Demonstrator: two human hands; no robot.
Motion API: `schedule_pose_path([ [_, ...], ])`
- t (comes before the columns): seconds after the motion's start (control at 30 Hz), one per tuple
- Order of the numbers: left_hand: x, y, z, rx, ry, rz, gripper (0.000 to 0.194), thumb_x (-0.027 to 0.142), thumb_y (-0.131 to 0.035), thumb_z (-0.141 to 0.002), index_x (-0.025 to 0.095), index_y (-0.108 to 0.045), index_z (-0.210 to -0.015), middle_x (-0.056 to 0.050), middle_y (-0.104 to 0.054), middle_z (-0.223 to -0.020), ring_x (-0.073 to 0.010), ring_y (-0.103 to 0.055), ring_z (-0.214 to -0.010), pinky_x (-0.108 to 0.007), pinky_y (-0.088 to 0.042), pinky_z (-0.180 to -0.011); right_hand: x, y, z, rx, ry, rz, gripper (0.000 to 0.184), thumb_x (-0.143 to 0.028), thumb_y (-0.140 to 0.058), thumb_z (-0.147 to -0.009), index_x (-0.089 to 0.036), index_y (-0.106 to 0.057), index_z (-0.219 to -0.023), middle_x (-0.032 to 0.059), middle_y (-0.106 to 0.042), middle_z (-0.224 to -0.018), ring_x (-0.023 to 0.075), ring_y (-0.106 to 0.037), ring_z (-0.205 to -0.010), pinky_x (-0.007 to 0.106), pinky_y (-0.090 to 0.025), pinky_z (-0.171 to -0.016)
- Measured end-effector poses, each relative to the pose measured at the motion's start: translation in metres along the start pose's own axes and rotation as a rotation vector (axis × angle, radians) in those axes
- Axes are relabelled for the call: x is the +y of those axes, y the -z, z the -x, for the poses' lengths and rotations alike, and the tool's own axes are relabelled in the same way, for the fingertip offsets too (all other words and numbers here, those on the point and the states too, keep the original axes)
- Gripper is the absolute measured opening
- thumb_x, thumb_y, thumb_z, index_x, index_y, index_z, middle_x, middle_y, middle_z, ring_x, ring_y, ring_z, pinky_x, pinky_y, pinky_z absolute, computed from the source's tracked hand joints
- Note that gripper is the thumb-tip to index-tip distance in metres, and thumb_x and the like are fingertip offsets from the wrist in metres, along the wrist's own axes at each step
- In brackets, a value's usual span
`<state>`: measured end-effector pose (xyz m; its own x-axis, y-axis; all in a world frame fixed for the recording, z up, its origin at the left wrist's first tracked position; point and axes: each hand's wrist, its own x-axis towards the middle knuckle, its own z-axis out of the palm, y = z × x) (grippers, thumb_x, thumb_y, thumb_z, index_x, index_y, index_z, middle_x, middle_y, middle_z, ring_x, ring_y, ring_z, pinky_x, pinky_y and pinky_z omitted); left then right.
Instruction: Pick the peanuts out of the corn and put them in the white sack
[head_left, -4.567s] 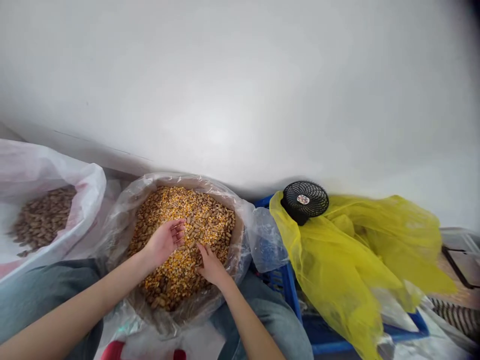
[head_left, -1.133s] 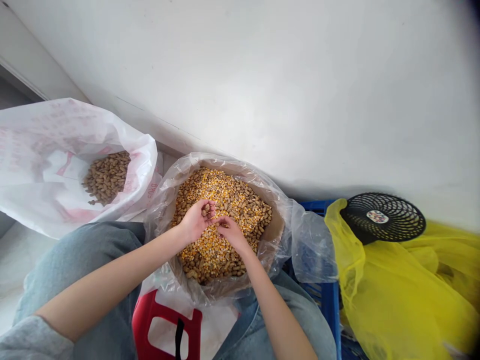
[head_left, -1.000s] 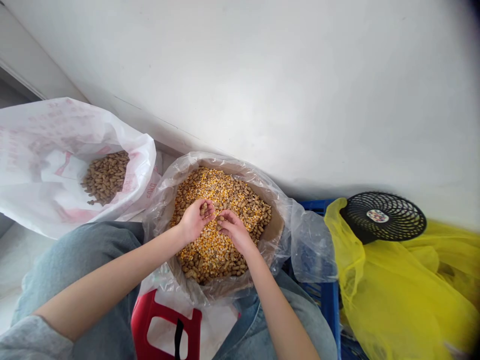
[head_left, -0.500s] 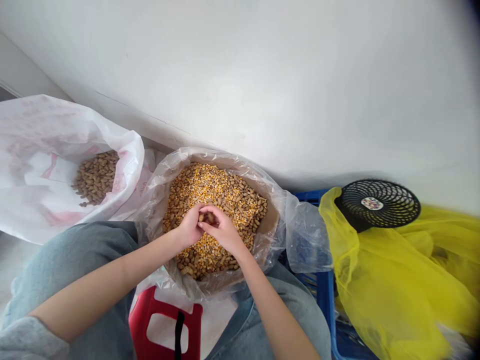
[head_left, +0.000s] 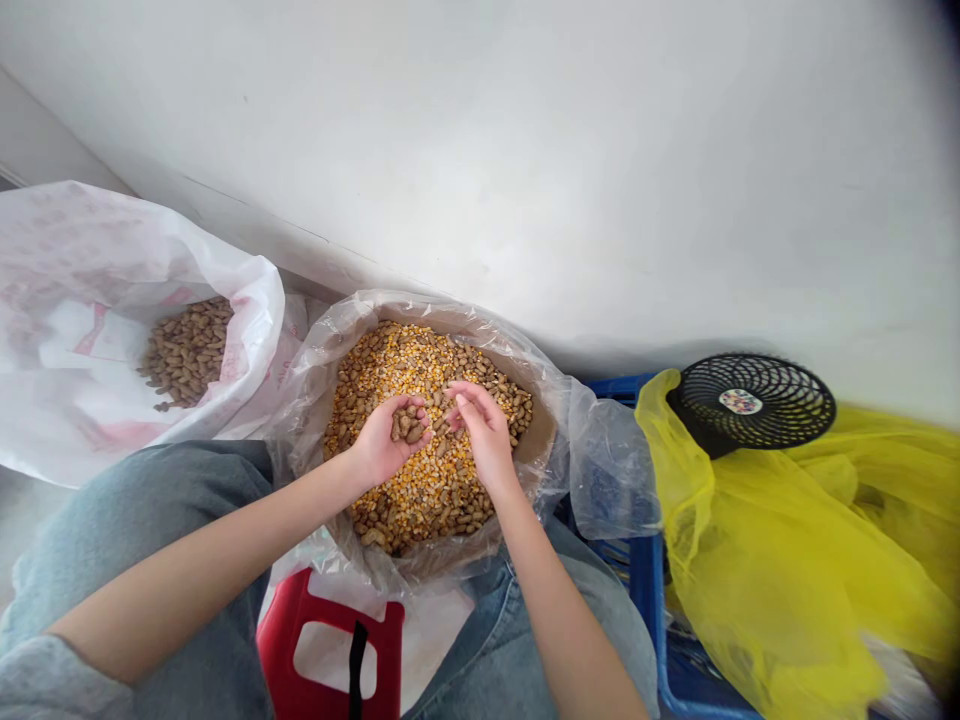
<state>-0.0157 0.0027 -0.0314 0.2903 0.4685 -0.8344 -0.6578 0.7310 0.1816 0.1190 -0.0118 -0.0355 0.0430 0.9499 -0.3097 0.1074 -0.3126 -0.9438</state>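
Observation:
Several unshelled peanuts (head_left: pixel 407 424) lie in the cupped palm of my left hand (head_left: pixel 381 443). To its right, my right hand (head_left: pixel 486 436) hovers over the heap with fingers curled but apart; nothing shows clearly between them. Below both hands is a mix of yellow corn kernels (head_left: pixel 431 470) and peanuts in their shells, filling a box lined with a clear plastic bag (head_left: pixel 559 430). At the left, a white sack (head_left: pixel 142 235) gapes wide with a pile of peanuts (head_left: pixel 191 350) inside.
A red plastic frame with a black strap (head_left: pixel 330 640) sits between my knees. On the right are a blue crate (head_left: pixel 646 590), yellow mesh netting (head_left: pixel 787 560) and a black round fan guard (head_left: pixel 757 400). A white wall (head_left: pixel 525 180) rises behind.
My hands, joined before around some peanuts, have parted. The right hand has moved to the right and slightly up, while the left keeps the peanuts in its palm.

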Motion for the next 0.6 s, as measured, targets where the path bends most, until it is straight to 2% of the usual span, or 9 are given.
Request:
schedule_pose_path([
  [0.07, 0.004, -0.002, 0.002, -0.005, 0.000, 0.016, 0.015, 0.016, -0.042, -0.075, 0.013, -0.054, -0.066, -0.001, -0.053, -0.054, -0.0101, -0.053, -0.050, -0.023, -0.046, -0.051, 0.016, 0.007, -0.005, 0.111, -0.016, 0.235, 0.028, -0.026, -0.043, -0.075, -0.023, -0.052, -0.102, 0.0051, -0.055, -0.099, 0.0160, -0.054, -0.082, 0.031, -0.045, -0.071],
  [0.1, 0.006, -0.003, 0.003, -0.004, -0.004, 0.025, 0.015, 0.016, -0.043, -0.075, 0.013, -0.054, -0.066, -0.001, -0.053, -0.054, -0.0098, -0.053, -0.050, -0.022, -0.046, -0.050, 0.026, 0.009, -0.007, 0.095, -0.026, 0.373, 0.033, -0.022, -0.044, -0.073, -0.022, -0.050, -0.105, 0.0066, -0.054, -0.102, 0.0178, -0.053, -0.090, 0.034, -0.044, -0.077],
  [0.2, 0.012, -0.006, 0.006, 0.006, -0.018, 0.048, 0.015, 0.015, -0.042, -0.075, 0.013, -0.054, -0.066, -0.001, -0.052, -0.053, -0.0092, -0.052, -0.048, -0.021, -0.045, -0.049, 0.058, 0.010, -0.003, -0.123, -0.077, 0.747, 0.057, -0.013, -0.046, -0.067, -0.022, -0.038, -0.122, 0.0103, -0.040, -0.125, 0.0231, -0.039, -0.114, 0.040, -0.034, -0.092],
  [0.3, 0.015, -0.006, 0.007, -0.001, -0.020, 0.052, 0.016, 0.015, -0.042, -0.075, 0.013, -0.054, -0.065, -0.001, -0.052, -0.053, -0.0091, -0.051, -0.048, -0.021, -0.045, -0.048, 0.082, 0.007, 0.003, -0.348, -0.174, 0.999, 0.076, -0.011, -0.051, -0.063, -0.030, -0.022, -0.131, 0.0063, -0.015, -0.141, 0.0303, -0.018, -0.126, 0.047, -0.026, -0.096],
  [0.37, 0.016, -0.006, 0.008, -0.002, -0.022, 0.051, 0.016, 0.015, -0.042, -0.075, 0.013, -0.054, -0.065, -0.001, -0.052, -0.053, -0.0092, -0.051, -0.048, -0.022, -0.045, -0.048, 0.090, 0.007, 0.005, -0.432, -0.207, 1.086, 0.082, -0.014, -0.053, -0.062, -0.034, -0.015, -0.132, 0.0026, -0.005, -0.144, 0.0330, -0.011, -0.128, 0.050, -0.023, -0.097],
  [0.47, 0.017, -0.004, 0.010, -0.002, -0.031, 0.054, 0.015, 0.016, -0.042, -0.075, 0.014, -0.054, -0.066, -0.001, -0.052, -0.053, -0.0092, -0.051, -0.048, -0.022, -0.045, -0.048, 0.095, 0.008, 0.002, -0.465, -0.173, 1.107, 0.081, -0.016, -0.053, -0.063, -0.034, -0.013, -0.132, 0.0010, 0.000, -0.144, 0.0310, -0.010, -0.128, 0.046, -0.021, -0.099],
  [0.53, 0.018, -0.003, 0.011, -0.006, -0.036, 0.060, 0.015, 0.016, -0.043, -0.075, 0.014, -0.055, -0.067, 0.000, -0.052, -0.053, -0.0091, -0.051, -0.048, -0.022, -0.044, -0.048, 0.097, 0.009, -0.001, -0.450, -0.125, 1.086, 0.076, -0.017, -0.051, -0.064, -0.032, -0.018, -0.131, 0.0025, -0.004, -0.143, 0.0277, -0.014, -0.128, 0.042, -0.021, -0.099],
  [0.6, 0.019, -0.002, 0.011, -0.017, -0.038, 0.066, 0.014, 0.016, -0.043, -0.074, 0.014, -0.055, -0.067, 0.000, -0.051, -0.053, -0.0089, -0.051, -0.048, -0.021, -0.044, -0.048, 0.099, 0.007, -0.004, -0.412, -0.093, 1.052, 0.070, -0.015, -0.049, -0.065, -0.030, -0.025, -0.128, 0.0048, -0.013, -0.140, 0.0239, -0.022, -0.125, 0.039, -0.024, -0.098],
])
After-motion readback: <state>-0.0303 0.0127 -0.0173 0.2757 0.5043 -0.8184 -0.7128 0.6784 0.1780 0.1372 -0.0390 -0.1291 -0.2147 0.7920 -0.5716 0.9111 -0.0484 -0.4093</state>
